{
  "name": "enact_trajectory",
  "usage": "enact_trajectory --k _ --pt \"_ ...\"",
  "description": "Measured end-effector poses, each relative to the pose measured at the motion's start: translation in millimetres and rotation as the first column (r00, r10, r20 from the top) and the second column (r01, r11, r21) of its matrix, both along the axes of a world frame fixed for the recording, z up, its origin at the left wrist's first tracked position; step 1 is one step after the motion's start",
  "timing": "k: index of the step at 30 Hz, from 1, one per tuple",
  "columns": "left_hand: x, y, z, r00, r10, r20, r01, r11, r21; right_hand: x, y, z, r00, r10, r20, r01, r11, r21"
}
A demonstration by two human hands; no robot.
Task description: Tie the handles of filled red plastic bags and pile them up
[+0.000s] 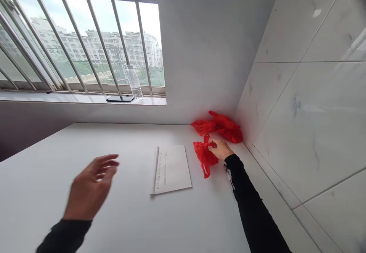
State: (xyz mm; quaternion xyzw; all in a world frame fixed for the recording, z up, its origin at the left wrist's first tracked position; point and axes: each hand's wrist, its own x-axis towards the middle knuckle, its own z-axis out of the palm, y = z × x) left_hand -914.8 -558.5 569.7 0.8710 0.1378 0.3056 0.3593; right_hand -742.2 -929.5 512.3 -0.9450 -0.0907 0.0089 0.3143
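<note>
A crumpled red plastic bag lies on the white table, right of a notebook. The fingers of my right hand are closed on the bag's upper right edge. My left hand hovers over the left part of the table, fingers apart and curled, with nothing in it. Between the hands lies the open notebook, its left page folded under and rows of small printed marks on the sheet. Beneath my right forearm, a pen is partly hidden by the sleeve.
More red plastic bags are heaped in the back right corner against the wall. A tiled wall bounds the table on the right. On the barred window's sill stand a clear bottle and a dark phone.
</note>
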Motion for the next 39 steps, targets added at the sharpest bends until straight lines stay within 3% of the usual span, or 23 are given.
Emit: enact_trajectory --k 3,6,11,14,21,27,34,37,39 --pt "30 -44 -22.3 0.969 -0.245 -0.043 0.241 0.968 -0.066 -17 9 22 0.985 0.173 0.026 -0.174 0.984 0.038" --pt "45 -86 -39.1 0.91 -0.412 -0.053 0.408 0.91 -0.071 -38 27 35 0.931 0.366 0.013 -0.366 0.928 0.072" --pt "36 -99 -49.5 0.828 -0.542 -0.144 0.547 0.837 -0.013 -60 58 40 0.836 0.548 -0.025 -0.541 0.831 0.127" --pt "34 -87 -52.6 0.83 -0.526 -0.185 0.537 0.843 0.013 -59 59 38 0.832 0.553 -0.04 -0.544 0.828 0.137" --pt "46 -60 -67.0 0.923 -0.365 -0.124 0.367 0.93 0.0 -47 33 39 0.925 0.38 0.011 -0.38 0.923 0.055" --pt "36 -80 -64.7 0.836 -0.527 -0.155 0.543 0.835 0.092 -59 61 37 0.878 0.479 -0.013 -0.474 0.872 0.122" --pt "38 -75 -67.7 0.786 -0.57 -0.238 0.612 0.773 0.169 -64 71 36 0.841 0.535 -0.081 -0.525 0.843 0.119" --pt "40 -72 -65.9 0.786 -0.576 -0.223 0.612 0.774 0.16 -63 64 39 0.859 0.509 -0.055 -0.503 0.859 0.093" --pt "41 -71 -64.4 0.815 -0.549 -0.184 0.574 0.809 0.128 -60 56 42 0.894 0.449 -0.017 -0.446 0.892 0.07"
